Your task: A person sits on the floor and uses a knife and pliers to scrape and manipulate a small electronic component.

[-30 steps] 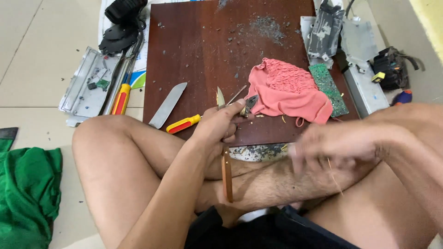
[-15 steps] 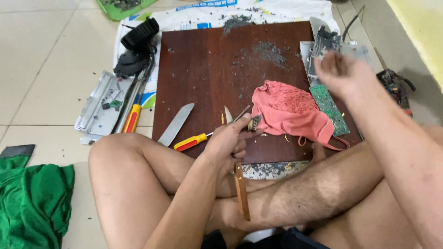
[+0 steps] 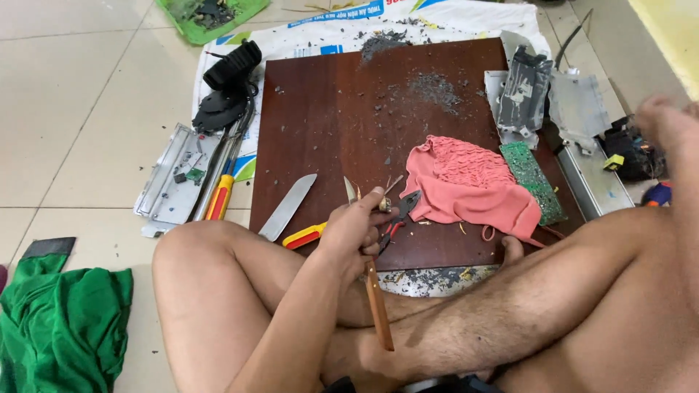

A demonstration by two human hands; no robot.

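Observation:
My left hand (image 3: 355, 231) is closed around a knife with a wooden handle (image 3: 378, 314), held upright at the near edge of a dark brown wooden board (image 3: 335, 109). The thin blade (image 3: 350, 191) points up and away from me. A small pale piece sits at my fingertips beside the blade. Small pliers with red grips (image 3: 399, 215) lie just right of that hand. My right hand (image 3: 668, 122) is blurred at the far right, above a black part (image 3: 632, 154); I cannot see whether it holds anything. A pink cloth (image 3: 473, 185) lies on the board.
On the board lie a loose knife blade (image 3: 287, 207) and a red-and-yellow screwdriver (image 3: 306, 235), with grey debris. A green circuit board (image 3: 535, 178) and metal casings (image 3: 582, 109) are on the right. Tools and a metal tray (image 3: 175, 175) are on the left, green fabric (image 3: 62, 327) on the floor.
My right hand swung from in front of my legs up over the metal casings, then out to the far right. The left hand kept hold of the knife in the same place.

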